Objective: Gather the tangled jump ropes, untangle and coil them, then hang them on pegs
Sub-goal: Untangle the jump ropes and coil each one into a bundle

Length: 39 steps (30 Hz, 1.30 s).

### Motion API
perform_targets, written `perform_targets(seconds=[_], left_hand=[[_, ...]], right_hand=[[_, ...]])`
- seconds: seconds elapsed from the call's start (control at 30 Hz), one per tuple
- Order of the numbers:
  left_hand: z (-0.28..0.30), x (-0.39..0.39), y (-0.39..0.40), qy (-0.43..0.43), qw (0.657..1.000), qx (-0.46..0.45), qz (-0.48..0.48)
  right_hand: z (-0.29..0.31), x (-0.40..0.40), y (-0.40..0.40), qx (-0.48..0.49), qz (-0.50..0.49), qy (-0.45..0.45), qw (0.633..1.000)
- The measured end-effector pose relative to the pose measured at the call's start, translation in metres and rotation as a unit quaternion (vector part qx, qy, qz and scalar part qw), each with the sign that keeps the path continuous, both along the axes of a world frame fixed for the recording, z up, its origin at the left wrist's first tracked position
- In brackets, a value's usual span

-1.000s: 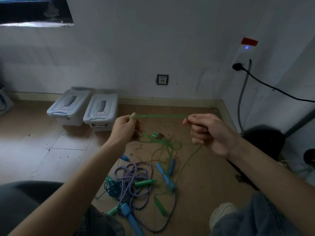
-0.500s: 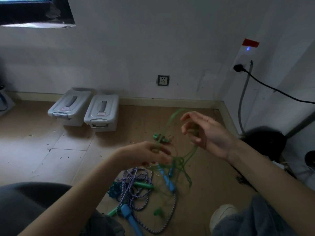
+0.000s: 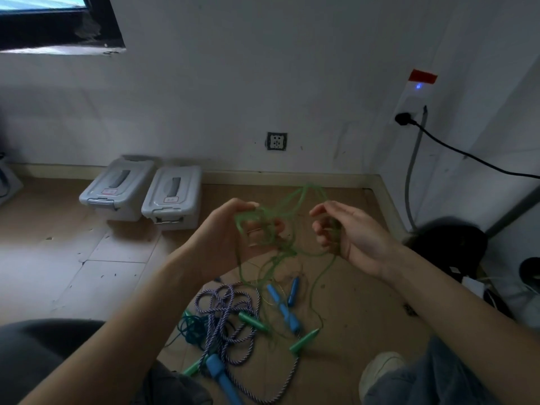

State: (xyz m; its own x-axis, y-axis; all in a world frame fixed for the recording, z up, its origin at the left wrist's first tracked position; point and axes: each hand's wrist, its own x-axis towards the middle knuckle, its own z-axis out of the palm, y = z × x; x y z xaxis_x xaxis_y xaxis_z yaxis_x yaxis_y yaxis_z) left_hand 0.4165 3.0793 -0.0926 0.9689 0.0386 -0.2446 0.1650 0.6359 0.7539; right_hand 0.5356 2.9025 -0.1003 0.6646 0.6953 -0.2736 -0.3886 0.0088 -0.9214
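The left hand (image 3: 230, 229) is raised from mid-frame, gripping green rope (image 3: 280, 211) loops; rope is hooked by the right hand's (image 3: 347, 229) curled fingers.

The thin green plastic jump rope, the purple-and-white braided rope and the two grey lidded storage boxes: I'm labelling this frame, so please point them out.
Thin green plastic jump rope (image 3: 287, 200), head view: raised loop between the hands.
Purple-and-white braided rope (image 3: 225, 325), head view: coiled heap on the floor.
Grey lidded storage boxes (image 3: 172, 194), head view: right box's lid.

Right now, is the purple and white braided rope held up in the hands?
No, the purple and white braided rope lies on the floor, while the left hand and right hand hold only the green rope.
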Motion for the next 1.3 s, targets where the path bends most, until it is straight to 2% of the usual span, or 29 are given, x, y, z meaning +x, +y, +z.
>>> perform_targets(seconds=[0.07, 0.1, 0.13, 0.17, 0.2, 0.23, 0.27, 0.3, 0.33, 0.4, 0.47, 0.53, 0.6, 0.67, 0.77, 0.87, 0.93, 1.0, 1.03, 1.07, 1.13, 1.17, 1.2, 1.3], left_hand=[[0.003, 0.0, 0.0, 0.037, 0.999, -0.01, 0.017], [0.004, 0.0, 0.001, 0.048, 0.998, -0.026, 0.025], [0.006, 0.001, 0.001, 0.056, 0.997, -0.043, 0.034], [0.007, 0.002, 0.0, 0.066, 0.995, -0.055, 0.047], [0.007, 0.003, -0.001, 0.079, 0.993, -0.065, 0.064], [0.007, 0.005, -0.002, 0.095, 0.989, -0.079, 0.083], [0.008, 0.005, -0.002, 0.109, 0.984, -0.1, 0.1], [0.009, 0.005, -0.003, 0.117, 0.979, -0.124, 0.114], [0.01, 0.006, -0.004, 0.118, 0.975, -0.143, 0.122], [0.011, 0.006, -0.005, 0.107, 0.973, -0.163, 0.126], [0.014, 0.007, -0.008, 0.093, 0.976, -0.162, 0.112], [0.015, 0.006, -0.009, 0.078, 0.981, -0.15, 0.094], [0.015, 0.005, -0.005, 0.08, 0.985, -0.121, 0.096], [0.012, 0.004, 0.005, 0.109, 0.985, -0.048, 0.125], [0.006, 0.0, 0.018, 0.132, 0.974, 0.128, 0.136], [0.005, -0.004, 0.008, 0.095, 0.964, 0.249, -0.023], [0.001, -0.004, -0.003, 0.084, 0.944, 0.303, -0.103], [-0.006, 0.0, -0.008, 0.089, 0.92, 0.369, -0.101], [-0.009, 0.001, -0.008, 0.091, 0.903, 0.409, -0.095], [-0.011, 0.002, -0.007, 0.09, 0.888, 0.441, -0.097], [-0.014, 0.003, -0.002, 0.084, 0.863, 0.487, -0.104], [-0.015, 0.003, 0.001, 0.085, 0.844, 0.519, -0.103], [-0.018, 0.003, 0.006, 0.09, 0.813, 0.567, -0.097], [-0.03, 0.001, 0.021, 0.122, 0.674, 0.728, -0.04]], right_hand=[[0.0, 0.0, 0.001, 0.003, -0.012, 0.008, 1.0], [-0.001, 0.001, 0.002, -0.036, -0.019, -0.019, 0.999], [-0.003, 0.002, 0.001, -0.114, -0.025, -0.079, 0.99], [-0.006, 0.003, 0.0, -0.22, -0.026, -0.165, 0.961], [-0.009, 0.003, 0.0, -0.314, -0.027, -0.259, 0.913], [-0.009, 0.001, 0.001, -0.356, -0.035, -0.341, 0.869], [-0.007, -0.003, 0.003, -0.342, -0.051, -0.403, 0.848], [-0.004, -0.007, 0.004, -0.295, -0.05, -0.432, 0.851], [0.001, -0.011, 0.004, -0.232, -0.019, -0.423, 0.875], [0.006, -0.021, 0.009, -0.14, 0.107, -0.333, 0.926], [0.002, -0.028, 0.013, -0.133, 0.168, -0.301, 0.929], [-0.002, -0.029, 0.017, -0.112, 0.141, -0.293, 0.939], [-0.002, -0.023, 0.016, -0.091, 0.083, -0.244, 0.962], [0.003, -0.013, 0.01, -0.079, 0.047, -0.16, 0.983], [0.01, -0.002, -0.001, -0.033, 0.023, -0.022, 0.999], [0.016, -0.001, -0.003, 0.01, 0.04, 0.029, 0.999], [0.021, -0.002, -0.002, 0.017, 0.072, 0.02, 0.997], [0.024, -0.003, -0.002, -0.029, 0.099, -0.032, 0.994], [0.024, -0.003, -0.002, -0.08, 0.099, -0.09, 0.988], [0.023, -0.002, -0.003, -0.154, 0.089, -0.177, 0.968], [0.018, 0.002, -0.005, -0.286, 0.051, -0.352, 0.89], [0.016, 0.005, -0.006, -0.319, 0.036, -0.403, 0.857], [0.016, 0.007, -0.006, -0.335, 0.028, -0.434, 0.836], [0.016, 0.013, -0.011, -0.382, 0.004, -0.527, 0.76]])
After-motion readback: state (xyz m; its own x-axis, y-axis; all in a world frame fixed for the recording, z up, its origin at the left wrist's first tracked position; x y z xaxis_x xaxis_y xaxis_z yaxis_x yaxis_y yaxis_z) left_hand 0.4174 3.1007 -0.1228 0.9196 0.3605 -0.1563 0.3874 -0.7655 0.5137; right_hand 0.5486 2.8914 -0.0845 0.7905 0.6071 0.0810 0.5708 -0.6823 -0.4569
